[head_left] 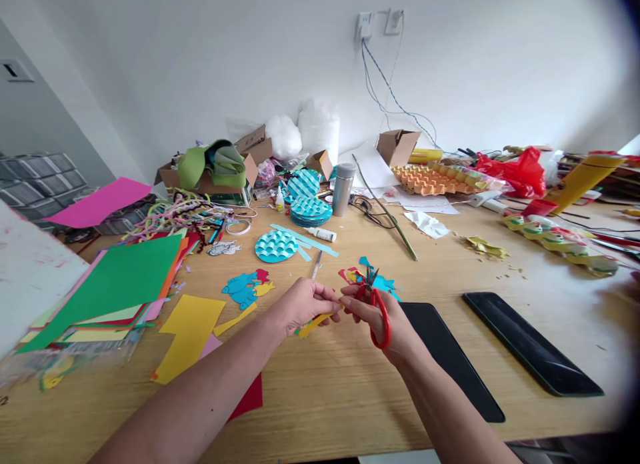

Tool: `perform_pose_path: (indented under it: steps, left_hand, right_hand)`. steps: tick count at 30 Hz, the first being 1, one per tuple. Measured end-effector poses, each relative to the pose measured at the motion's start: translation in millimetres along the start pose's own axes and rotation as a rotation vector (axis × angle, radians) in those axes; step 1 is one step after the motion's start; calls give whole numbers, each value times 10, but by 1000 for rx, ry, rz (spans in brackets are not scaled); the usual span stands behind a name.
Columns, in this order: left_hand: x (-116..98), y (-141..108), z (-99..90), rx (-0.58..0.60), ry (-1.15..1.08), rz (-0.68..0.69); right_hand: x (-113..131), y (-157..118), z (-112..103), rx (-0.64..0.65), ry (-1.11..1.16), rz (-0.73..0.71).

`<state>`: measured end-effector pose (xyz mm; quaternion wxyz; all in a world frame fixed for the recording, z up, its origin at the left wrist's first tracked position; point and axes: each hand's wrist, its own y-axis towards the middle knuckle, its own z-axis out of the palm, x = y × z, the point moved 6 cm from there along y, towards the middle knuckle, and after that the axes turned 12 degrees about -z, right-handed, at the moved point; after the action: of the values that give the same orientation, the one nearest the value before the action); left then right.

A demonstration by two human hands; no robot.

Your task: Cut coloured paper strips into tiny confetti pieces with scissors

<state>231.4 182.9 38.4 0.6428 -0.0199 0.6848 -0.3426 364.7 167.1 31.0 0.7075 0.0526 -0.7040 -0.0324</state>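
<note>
My left hand (305,305) is closed on a small piece of yellow paper (314,325), with a trace of green at its lower end. Hooked in my right hand (395,324) are red-handled scissors (383,323), blades pointing up and away. The right fingertips meet the left ones at the paper's edge; whether they pinch it too is hard to make out. Just beyond the scissors lie blue paper scraps (384,284) with red and yellow bits. Blue fish cutouts (243,289) and a larger yellow sheet (193,327) rest left of my hands.
Coloured sheets (113,277) are stacked at left. Beyond my hands are a scalloped blue disc (276,246), a glue bottle (321,234), a pen (317,264) and a metal flask (343,189). Two dark flat slabs (450,357) lie at right, near egg trays (440,179).
</note>
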Motion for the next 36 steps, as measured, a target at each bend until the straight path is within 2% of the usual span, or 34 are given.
perform_pose_path:
  steps: [8, 14, 19, 27, 30, 33, 36]
  left_hand:
    - [228, -165, -304, -43, -43, -20]
    - [375, -259, -454, -10, -138, -33]
    - [408, -326, -525, -13, -128, -1]
    - [382, -388, -595, -19, -30, 77]
    - [393, -407, -632, -21, -27, 71]
    - [445, -399, -722, -24, -100, 31]
    - [519, -371, -820, 42, -398, -24]
  right_hand:
    - [85, -22, 363, 133, -70, -18]
    - [75, -54, 577, 155, -131, 31]
    - [3, -34, 721, 233, -134, 95]
    - [-15, -14, 823, 294, -30, 156]
    - [-46, -3, 822, 249, 18, 153]
    - [-74, 29, 777, 141, 81, 125]
    - [-74, 71, 728, 23, 174, 89]
